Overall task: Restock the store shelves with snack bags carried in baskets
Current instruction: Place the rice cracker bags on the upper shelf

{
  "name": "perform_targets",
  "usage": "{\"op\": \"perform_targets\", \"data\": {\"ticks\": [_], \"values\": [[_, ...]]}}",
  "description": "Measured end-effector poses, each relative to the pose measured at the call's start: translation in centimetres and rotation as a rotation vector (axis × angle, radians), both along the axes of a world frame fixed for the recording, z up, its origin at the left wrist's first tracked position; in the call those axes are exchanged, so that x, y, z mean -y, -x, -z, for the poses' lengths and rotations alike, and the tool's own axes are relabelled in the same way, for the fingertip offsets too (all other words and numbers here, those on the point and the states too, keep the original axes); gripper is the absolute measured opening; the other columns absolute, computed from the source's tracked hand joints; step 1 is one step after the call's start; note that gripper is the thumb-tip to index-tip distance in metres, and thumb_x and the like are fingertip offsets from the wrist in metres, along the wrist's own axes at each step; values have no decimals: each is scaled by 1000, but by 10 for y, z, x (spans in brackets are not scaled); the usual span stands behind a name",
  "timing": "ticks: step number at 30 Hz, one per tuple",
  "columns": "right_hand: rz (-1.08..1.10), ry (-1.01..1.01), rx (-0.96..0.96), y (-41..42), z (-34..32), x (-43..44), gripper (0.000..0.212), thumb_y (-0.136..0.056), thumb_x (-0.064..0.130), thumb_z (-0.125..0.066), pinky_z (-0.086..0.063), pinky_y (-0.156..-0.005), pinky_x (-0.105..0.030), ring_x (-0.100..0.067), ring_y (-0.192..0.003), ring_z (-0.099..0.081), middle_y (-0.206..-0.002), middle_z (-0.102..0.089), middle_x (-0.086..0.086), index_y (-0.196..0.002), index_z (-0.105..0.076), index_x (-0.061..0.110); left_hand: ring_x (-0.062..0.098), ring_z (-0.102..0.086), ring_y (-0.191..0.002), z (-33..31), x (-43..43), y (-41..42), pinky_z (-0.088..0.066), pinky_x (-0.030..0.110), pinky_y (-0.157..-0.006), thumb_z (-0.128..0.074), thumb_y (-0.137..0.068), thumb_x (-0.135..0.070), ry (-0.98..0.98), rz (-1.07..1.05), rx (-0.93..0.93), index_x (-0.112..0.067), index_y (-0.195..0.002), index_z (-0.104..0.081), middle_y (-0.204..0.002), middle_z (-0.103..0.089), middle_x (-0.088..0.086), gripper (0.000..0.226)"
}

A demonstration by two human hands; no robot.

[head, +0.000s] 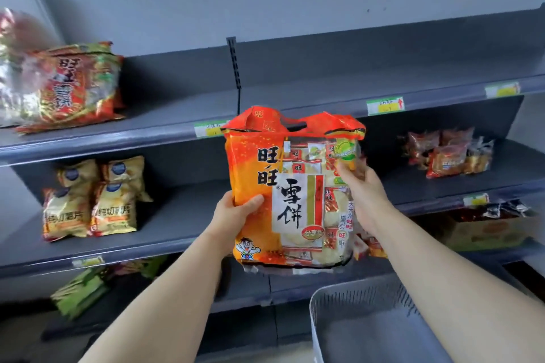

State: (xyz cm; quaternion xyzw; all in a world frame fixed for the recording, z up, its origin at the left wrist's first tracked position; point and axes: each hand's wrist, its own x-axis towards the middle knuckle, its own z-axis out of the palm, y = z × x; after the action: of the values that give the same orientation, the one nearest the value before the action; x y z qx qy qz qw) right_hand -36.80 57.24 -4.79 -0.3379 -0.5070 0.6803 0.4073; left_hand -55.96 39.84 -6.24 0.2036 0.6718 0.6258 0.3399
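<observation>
A large orange and red rice-cracker bag (pixel 292 186) with a carry handle is held upright in front of the dark grey shelves. My left hand (pixel 234 212) grips its lower left edge, thumb on the front. My right hand (pixel 364 191) grips its right side, fingers behind the bag. The bag hangs level with the middle shelf (pixel 182 224), below the top shelf (pixel 165 124). A grey plastic basket (pixel 354 300) stands at the lower right, and the part of its inside that shows holds nothing.
A similar red bag (pixel 76 85) stands at the top shelf's left end. Yellow chip bags (pixel 94 200) sit on the middle shelf at left, small red packs (pixel 448 153) at right. Green packs (pixel 85 289) lie on the bottom shelf. A cardboard box (pixel 489 230) sits low on the right.
</observation>
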Motion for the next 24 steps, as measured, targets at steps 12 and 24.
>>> {"op": "perform_targets", "data": {"ticks": [12, 24], "values": [[-374, -276, 203, 172, -53, 109, 47, -85, 32, -74, -50, -66, -29, -14, -97, -64, -112, -65, 4, -125, -48, 28, 34, -68, -101, -89, 144, 120, -57, 54, -86, -77, -82, -35, -212, -425, -117, -11, -123, -55, -113, -70, 13, 52], [-239, -355, -113, 403, -151, 237, 37, -89, 16, -70, -55, -71, -34, -15, -95, -65, -109, -65, 2, -120, -52, 24, 31, -70, -98, -201, 264, 322, -60, 49, -78, -80, -81, -30, -307, -492, -298, -16, -134, -46, -117, -68, 10, 64]]}}
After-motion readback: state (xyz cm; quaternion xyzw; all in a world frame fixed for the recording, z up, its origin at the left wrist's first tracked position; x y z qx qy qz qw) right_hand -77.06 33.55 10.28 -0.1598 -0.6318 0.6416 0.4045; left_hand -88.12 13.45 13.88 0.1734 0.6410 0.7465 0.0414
